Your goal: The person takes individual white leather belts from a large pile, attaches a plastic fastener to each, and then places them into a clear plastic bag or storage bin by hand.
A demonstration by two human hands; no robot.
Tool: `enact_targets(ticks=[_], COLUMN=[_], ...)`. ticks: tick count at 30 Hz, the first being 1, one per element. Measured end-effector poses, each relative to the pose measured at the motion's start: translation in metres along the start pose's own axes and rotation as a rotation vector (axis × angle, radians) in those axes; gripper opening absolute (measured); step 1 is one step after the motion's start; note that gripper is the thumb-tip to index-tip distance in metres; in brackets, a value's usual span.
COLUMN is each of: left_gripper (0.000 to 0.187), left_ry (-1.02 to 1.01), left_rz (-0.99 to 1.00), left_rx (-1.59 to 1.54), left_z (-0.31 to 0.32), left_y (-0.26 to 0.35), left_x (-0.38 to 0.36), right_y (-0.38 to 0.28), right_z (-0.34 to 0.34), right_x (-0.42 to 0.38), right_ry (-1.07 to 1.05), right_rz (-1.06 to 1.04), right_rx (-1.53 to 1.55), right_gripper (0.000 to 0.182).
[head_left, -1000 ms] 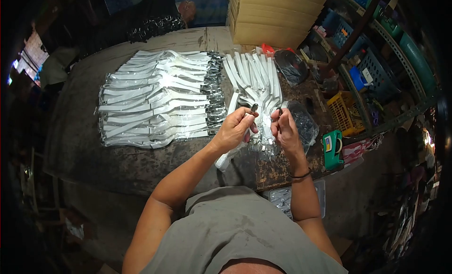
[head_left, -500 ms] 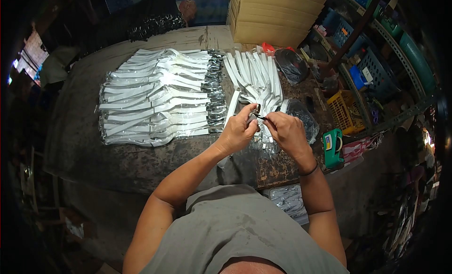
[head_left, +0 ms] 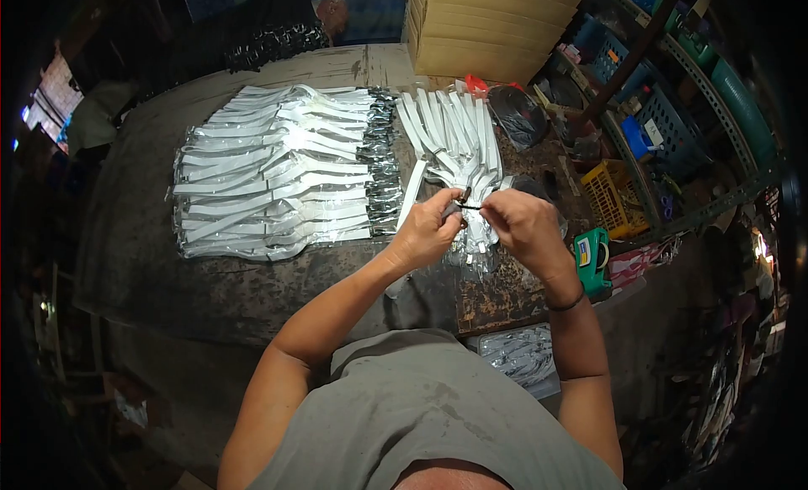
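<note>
My left hand point(head_left: 427, 234) is closed in a pinch on a small dark piece that looks like a buckle; its details are too small to make out. A thin black strip point(head_left: 470, 207) runs from there to my right hand point(head_left: 525, 227), whose thumb and fingertips grip its other end. Beside my left hand a white strap point(head_left: 411, 191) slants up; whether it joins the dark piece is hidden. Under and beyond both hands lies a fanned bundle of white straps point(head_left: 454, 124). Further left is a long stack of white straps in clear plastic sleeves point(head_left: 282, 174), with dark ends facing right.
A green tape dispenser point(head_left: 592, 261) stands near the table's right edge. Behind are a black coil in plastic point(head_left: 516, 115) and a large cardboard box point(head_left: 492, 27). Shelves at right hold a yellow basket point(head_left: 613, 200). A clear-wrapped pack point(head_left: 518, 355) sits below the table's front edge.
My right hand has moved to the right, away from my left, so more of the black strip shows stretched between them. My left hand stays nearly in place.
</note>
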State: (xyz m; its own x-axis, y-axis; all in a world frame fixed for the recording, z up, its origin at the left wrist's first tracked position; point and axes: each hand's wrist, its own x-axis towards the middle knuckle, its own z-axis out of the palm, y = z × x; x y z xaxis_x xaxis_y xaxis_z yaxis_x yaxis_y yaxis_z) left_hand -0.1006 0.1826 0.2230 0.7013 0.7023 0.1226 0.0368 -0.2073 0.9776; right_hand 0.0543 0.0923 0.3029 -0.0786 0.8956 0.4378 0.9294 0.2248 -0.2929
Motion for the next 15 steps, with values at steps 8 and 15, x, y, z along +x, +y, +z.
enact_targets(ticks=[8,15], left_gripper=[0.026,0.025], left_ry=[-0.072,-0.110], left_rz=[0.149,0.176], left_rx=[-0.013,-0.271], left_z=[0.001,-0.004], left_y=[-0.003,-0.016], left_x=[-0.005,-0.012], right_y=[-0.005,0.031], right_z=[0.014,0.060], right_x=[0.000,-0.030], right_ry=[-0.047,0.070], right_rz=[0.146,0.720], right_rx=[0.505,1.121], right_gripper=[0.020,0.047])
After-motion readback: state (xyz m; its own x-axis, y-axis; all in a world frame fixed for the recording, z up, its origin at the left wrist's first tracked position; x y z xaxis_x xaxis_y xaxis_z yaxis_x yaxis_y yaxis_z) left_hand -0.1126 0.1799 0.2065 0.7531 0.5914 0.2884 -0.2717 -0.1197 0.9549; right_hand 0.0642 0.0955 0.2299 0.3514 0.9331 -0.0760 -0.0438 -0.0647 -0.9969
